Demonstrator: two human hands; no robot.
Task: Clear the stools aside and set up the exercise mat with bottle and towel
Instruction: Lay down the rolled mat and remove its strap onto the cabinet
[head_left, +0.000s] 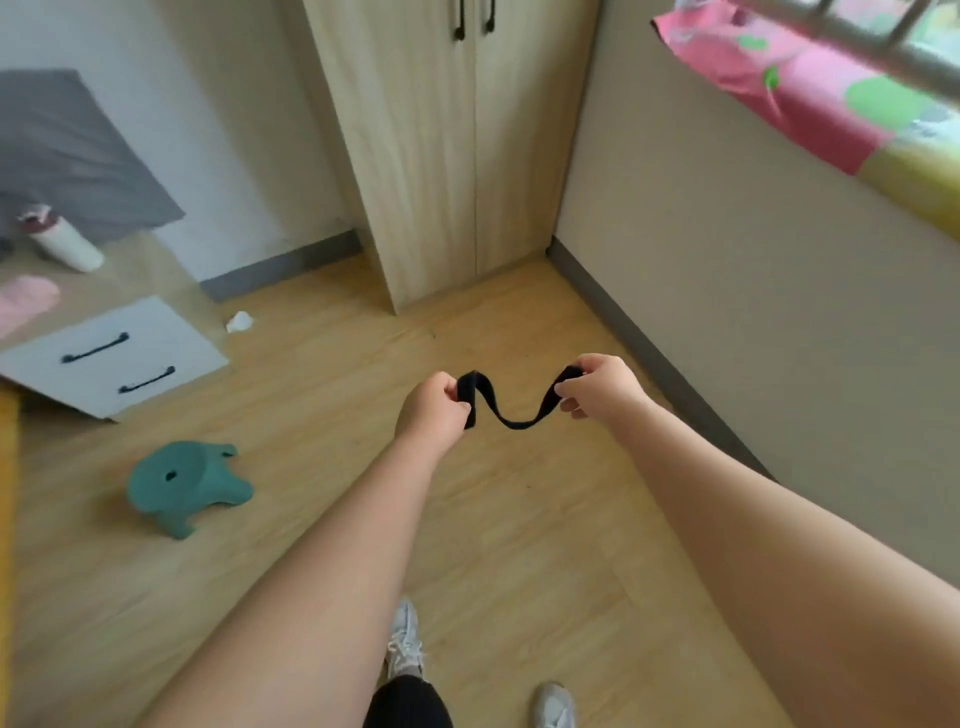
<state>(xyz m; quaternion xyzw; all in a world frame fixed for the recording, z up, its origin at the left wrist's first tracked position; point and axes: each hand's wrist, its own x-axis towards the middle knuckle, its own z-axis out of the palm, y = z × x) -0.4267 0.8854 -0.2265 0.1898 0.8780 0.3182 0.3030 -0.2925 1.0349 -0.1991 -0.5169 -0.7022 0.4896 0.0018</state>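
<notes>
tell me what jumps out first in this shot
A black strap sags between the left hand and the right hand, both gripping its ends at mid-frame. A green stool sits on the floor at lower left, and a white bottle stands on the drawer unit at far left.

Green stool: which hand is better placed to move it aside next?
Left, probably. The green stool sits on the floor left of the left hand; the right hand is farther off, nearer the wall. Both grip the black strap, so one must release first.
</notes>
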